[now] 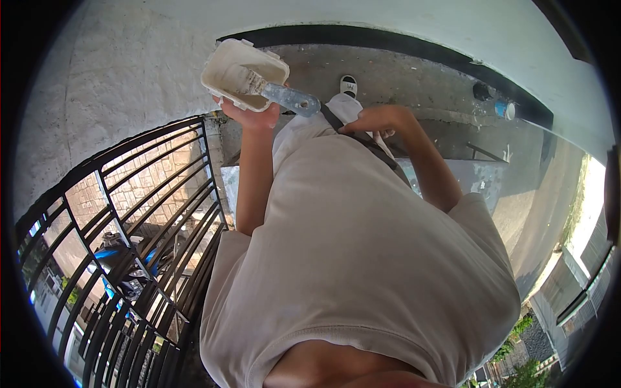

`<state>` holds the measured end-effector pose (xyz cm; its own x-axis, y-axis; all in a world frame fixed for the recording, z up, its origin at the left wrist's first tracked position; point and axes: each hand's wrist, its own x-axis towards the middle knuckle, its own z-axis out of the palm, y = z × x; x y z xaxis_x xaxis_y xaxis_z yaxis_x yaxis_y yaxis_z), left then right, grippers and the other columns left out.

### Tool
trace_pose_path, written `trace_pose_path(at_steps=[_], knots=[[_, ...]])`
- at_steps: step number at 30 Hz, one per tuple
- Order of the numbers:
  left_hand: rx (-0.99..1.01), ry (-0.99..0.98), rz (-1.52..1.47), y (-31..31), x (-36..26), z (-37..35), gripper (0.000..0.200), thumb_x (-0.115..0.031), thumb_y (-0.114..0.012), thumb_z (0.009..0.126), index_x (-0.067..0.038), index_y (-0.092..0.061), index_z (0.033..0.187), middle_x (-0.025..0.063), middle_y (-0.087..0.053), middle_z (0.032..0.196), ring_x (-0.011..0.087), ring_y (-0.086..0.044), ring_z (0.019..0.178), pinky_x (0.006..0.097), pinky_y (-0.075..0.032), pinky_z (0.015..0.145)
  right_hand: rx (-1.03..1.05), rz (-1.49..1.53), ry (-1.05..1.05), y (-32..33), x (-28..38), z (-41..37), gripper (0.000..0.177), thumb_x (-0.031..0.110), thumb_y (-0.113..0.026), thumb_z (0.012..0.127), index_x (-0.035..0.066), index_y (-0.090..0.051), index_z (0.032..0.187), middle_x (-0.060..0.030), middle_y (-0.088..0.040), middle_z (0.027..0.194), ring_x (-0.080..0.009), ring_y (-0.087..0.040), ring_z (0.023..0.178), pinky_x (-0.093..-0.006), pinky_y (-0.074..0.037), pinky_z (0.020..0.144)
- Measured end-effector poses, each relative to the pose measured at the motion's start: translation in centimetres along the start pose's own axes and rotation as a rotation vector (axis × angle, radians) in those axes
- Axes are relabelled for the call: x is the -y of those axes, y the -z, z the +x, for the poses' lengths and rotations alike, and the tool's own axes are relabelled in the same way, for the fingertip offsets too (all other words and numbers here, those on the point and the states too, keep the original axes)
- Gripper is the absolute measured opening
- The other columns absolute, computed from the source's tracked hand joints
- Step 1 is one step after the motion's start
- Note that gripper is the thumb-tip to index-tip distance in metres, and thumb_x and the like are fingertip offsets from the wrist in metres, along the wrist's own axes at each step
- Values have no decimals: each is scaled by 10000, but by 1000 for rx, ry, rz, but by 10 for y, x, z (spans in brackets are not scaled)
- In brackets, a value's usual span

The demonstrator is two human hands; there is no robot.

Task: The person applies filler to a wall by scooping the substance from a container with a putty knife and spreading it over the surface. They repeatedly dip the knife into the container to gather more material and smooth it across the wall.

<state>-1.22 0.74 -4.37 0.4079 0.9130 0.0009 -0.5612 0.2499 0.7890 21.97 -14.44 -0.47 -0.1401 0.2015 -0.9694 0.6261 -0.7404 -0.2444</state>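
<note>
My left hand (pixel 254 116) is closed round the underside of a white plastic tub (pixel 222 63) smeared with pale putty. A putty knife (pixel 292 99) lies in the tub, its blade down in the putty and its worn grey handle sticking out over the rim towards my waist. At my waist, my right hand (pixel 380 119) has its fingers curled on a dark strap (pixel 374 147) that runs across my light trousers. Part of that grip is hidden from view.
A black metal railing (pixel 123 194) stands on my left, with a blue motorbike (pixel 126 262) below beyond it. A pale wall (pixel 142 58) rises ahead. On the grey floor (pixel 427 84) at the right are a dark pot (pixel 482 91) and a blue-and-white cup (pixel 505 110).
</note>
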Motion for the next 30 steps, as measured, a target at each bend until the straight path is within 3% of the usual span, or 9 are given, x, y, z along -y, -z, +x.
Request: trace_pose_path(at_steps=[5,9,13,16,19,22,25,28,30], knots=[[-24,-146,227,-12,-3,1,812,-716,-362,893,-141,-403,1465,175,-589,1308,353,-626,1153,436,-602,791,-1,-88,-20,1,4,-1,863,745,-623,787,-95,-676,980,-207,-660,827,-201,-536,528,-330,-385,453],[38,100,-296,-3,-4,2,839,-743,-442,860,-163,-424,1466,167,-579,1340,365,-623,1160,493,-593,806,-132,-117,67,4,1,-3,895,741,-630,789,-115,-641,1053,-241,-677,1006,-277,-665,662,-350,-494,539],[-20,104,-289,-1,1,7,895,-800,-444,828,-175,-434,1469,177,-572,1354,388,-621,1155,508,-588,761,-773,-248,423,7,9,-22,837,585,-774,785,-32,-549,1304,-140,-684,854,-192,-614,634,-330,-479,544],[4,111,-456,-12,-1,5,901,-799,-436,832,-159,-436,1466,191,-576,1341,397,-628,1138,480,-588,715,-832,-30,884,3,35,-63,842,515,-813,777,37,-466,1376,-175,-661,1105,-334,-716,831,-382,-553,750],[-29,120,-474,-22,-7,6,903,-788,-459,825,-150,-432,1464,207,-581,1321,399,-630,1133,476,-597,740,-767,71,916,-7,57,-83,768,418,-824,800,100,-458,1397,-163,-674,977,-341,-709,832,-411,-545,759],[-40,139,-493,-22,-9,5,903,-782,-468,822,-146,-433,1462,212,-582,1318,402,-630,1133,482,-599,752,-691,63,804,-6,51,-70,702,434,-788,827,57,-491,1340,-148,-686,849,-302,-716,809,-404,-543,717],[-33,142,-501,-16,-6,2,902,-779,-471,819,-145,-436,1460,211,-580,1324,406,-628,1136,492,-597,758,-899,-331,442,-10,-15,5,552,425,-727,868,12,-575,1201,-136,-686,762,-273,-720,717,-391,-549,648],[-18,144,-500,-11,-5,3,901,-776,-474,817,-144,-440,1458,211,-578,1329,409,-627,1139,502,-595,764,-344,-11,204,-2,-13,2,482,429,-631,912,-35,-624,1041,-151,-704,807,-281,-721,680,-389,-560,634],[-18,146,-497,-10,-5,2,901,-774,-476,815,-143,-442,1457,211,-577,1333,411,-626,1141,509,-594,769,-311,-22,180,-4,-5,6,532,466,-617,917,-43,-620,1070,-160,-704,806,-248,-687,603,-360,-539,548]])
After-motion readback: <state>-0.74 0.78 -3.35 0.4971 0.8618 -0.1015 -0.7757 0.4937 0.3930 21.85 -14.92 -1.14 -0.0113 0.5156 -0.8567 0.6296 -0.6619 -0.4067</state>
